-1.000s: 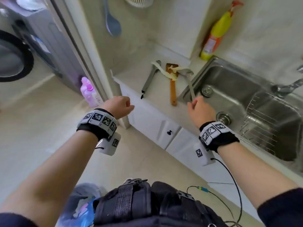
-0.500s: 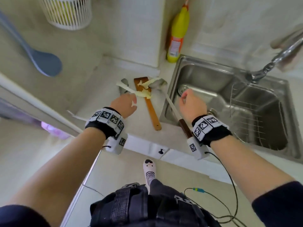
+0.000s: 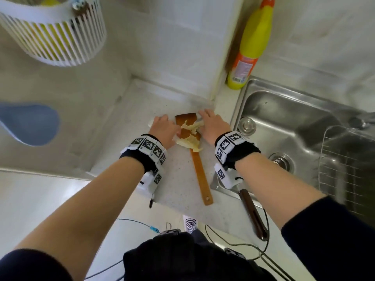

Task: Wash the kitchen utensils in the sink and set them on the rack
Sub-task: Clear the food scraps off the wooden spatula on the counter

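The right hand (image 3: 213,126) and its wristband (image 3: 233,147) cover the head of the brown-handled utensil (image 3: 252,214); what lies under the left hand (image 3: 164,128) is hidden — whether either hand grips cannot be told. The top edge cuts the white basket (image 3: 60,43) and yellow bottle (image 3: 253,37), the left edge the blue spoon (image 3: 30,124), the right edge the blurred wire rack (image 3: 345,169).

Bright, even light; soft motion blur; wide-angle bending at edges.

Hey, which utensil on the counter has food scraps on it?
The wooden spatula, the light-brown one: pale scraps lie across its blade. The dark-handled utensil beside the sink shows none on its visible handle.
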